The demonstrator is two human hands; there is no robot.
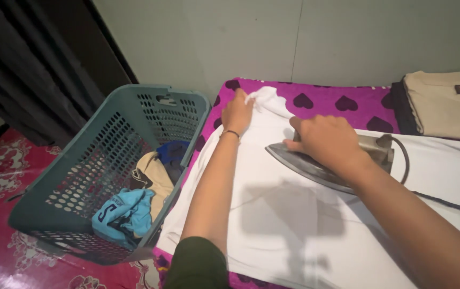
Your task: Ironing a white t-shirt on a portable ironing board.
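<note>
I'm gripping the iron (347, 160) in my right hand (326, 142), fingers wrapped over its handle, while my left hand (237, 113) is pinching the white cloth (294, 219) taut just ahead; those fingertips risk getting burned, I judge.

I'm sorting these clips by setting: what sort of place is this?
Probably a room at home, used for ironing. A laundry basket of clothes stands on the floor, a white cloth lies over a heart-patterned cover, and the right hand grips an iron.
</note>
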